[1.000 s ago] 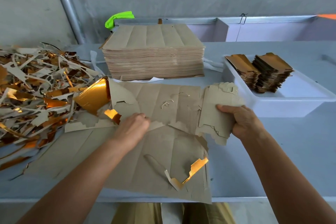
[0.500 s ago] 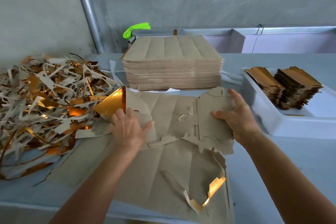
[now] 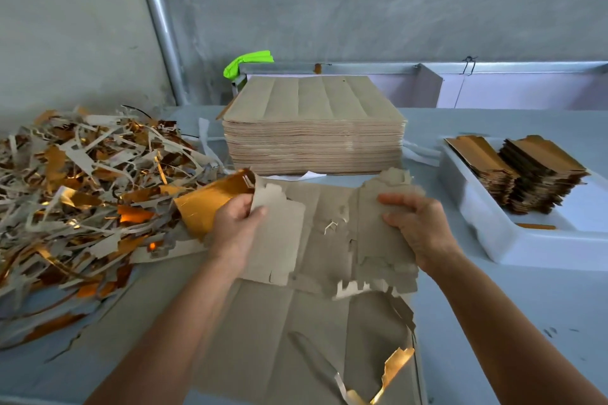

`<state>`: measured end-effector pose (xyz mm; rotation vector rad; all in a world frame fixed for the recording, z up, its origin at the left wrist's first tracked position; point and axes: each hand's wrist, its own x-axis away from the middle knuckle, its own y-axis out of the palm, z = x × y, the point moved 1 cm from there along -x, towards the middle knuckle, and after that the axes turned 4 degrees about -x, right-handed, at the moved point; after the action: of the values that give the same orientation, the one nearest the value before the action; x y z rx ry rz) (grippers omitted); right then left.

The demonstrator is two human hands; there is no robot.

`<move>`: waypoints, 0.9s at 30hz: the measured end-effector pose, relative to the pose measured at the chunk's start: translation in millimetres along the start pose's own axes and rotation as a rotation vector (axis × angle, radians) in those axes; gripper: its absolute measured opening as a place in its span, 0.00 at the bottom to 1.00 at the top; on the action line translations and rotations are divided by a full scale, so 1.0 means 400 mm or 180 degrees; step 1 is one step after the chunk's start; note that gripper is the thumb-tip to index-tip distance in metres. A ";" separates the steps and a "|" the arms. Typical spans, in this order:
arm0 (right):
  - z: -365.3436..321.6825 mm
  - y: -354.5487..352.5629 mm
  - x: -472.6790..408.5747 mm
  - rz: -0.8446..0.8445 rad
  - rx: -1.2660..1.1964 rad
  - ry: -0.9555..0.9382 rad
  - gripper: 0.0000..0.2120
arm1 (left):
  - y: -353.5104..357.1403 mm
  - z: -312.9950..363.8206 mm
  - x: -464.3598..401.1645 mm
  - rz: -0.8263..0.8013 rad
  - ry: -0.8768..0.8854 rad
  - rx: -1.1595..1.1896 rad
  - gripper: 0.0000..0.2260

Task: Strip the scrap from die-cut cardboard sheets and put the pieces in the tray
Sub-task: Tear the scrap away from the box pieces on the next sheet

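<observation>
Gripped a die-cut piece (image 3: 276, 240) in the left hand (image 3: 235, 227), clutched another piece (image 3: 381, 240) in the right hand (image 3: 418, 227), both over the torn sheet (image 3: 296, 322) on the desk (image 3: 493, 322), tray (image 3: 487, 223) at right, scrap pile (image 3: 82, 191) at left.

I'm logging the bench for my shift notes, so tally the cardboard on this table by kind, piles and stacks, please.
Uncut sheet stacks: 1
Finished-piece stacks in the tray: 2
Scrap heaps: 1
Pieces held in hands: 2
Total: 6
</observation>
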<state>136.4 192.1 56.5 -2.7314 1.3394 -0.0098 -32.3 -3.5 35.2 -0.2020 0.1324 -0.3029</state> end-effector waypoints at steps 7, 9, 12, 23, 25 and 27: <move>-0.058 0.040 0.019 -0.0282 0.1146 -0.0465 0.07 | 0.054 0.083 0.039 -0.0972 -0.0455 0.1676 0.08; -0.054 0.071 0.048 -0.0636 0.1004 -0.0200 0.16 | 0.081 0.083 0.059 -0.1007 -0.0471 0.1730 0.08; -0.040 0.090 0.070 -0.0745 0.1050 -0.0257 0.22 | 0.105 0.074 0.082 -0.1011 -0.0533 0.1541 0.08; -0.027 0.075 0.090 -0.1164 0.1883 -0.0837 0.11 | 0.094 0.088 0.026 -0.1059 -0.1560 0.1169 0.04; -0.012 0.055 0.075 -0.0641 0.1212 -0.0361 0.14 | 0.080 0.068 0.012 -0.0657 -0.1607 0.1805 0.08; 0.004 0.037 0.065 -0.0264 0.0415 0.0195 0.15 | 0.063 0.051 0.010 -0.0500 -0.1648 0.2403 0.09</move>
<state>140.8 162.9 52.6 -2.6945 1.1934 -0.1819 -18.0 22.4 49.1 0.4623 -0.5111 -0.4270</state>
